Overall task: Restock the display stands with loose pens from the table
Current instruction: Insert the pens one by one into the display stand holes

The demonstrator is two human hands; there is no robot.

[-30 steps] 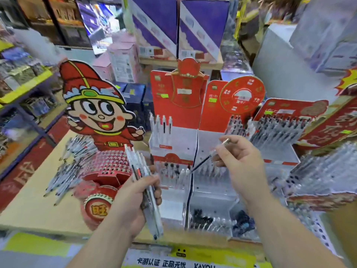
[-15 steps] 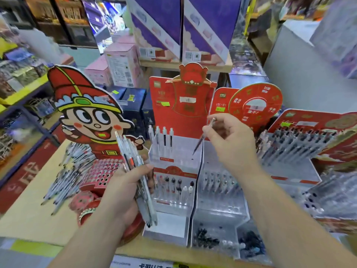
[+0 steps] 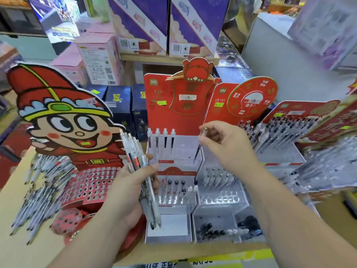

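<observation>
A bundle of pens (image 3: 142, 176) is gripped in the left hand (image 3: 127, 192), at about 7 o'clock in the view, fingers and thumb wrapped around the barrels; the bundle is tilted, tips down toward 5 o'clock, and overlaps the lower left corner of the centre display stand (image 3: 173, 157); a single pen (image 3: 201, 146) is pinched near its top between the thumb and fingers of the right hand (image 3: 226, 147), at about 2 o'clock from the bundle, and is held nearly upright with its tip down over the right end of the stand's upper tier; four pens (image 3: 161, 139) are stood in that tier's left slots, the remaining slots being bare; a few more pens are seated in the lower tier; a second stand (image 3: 222, 190) is set just beside it at 3 o'clock, with blurred pens in its tiers and dark small items in its bottom tray; at 9 o'clock a cartoon-figure stand (image 3: 61, 120) with a perforated red base is set on the worktop (image 3: 13, 219), and loose pens (image 3: 38, 190) are spread on the worktop beside it; at 2 o'clock a further red stand (image 3: 289, 130) full of pens is seen; at 12 o'clock, purple boxes (image 3: 170, 24) are shelved behind.
</observation>
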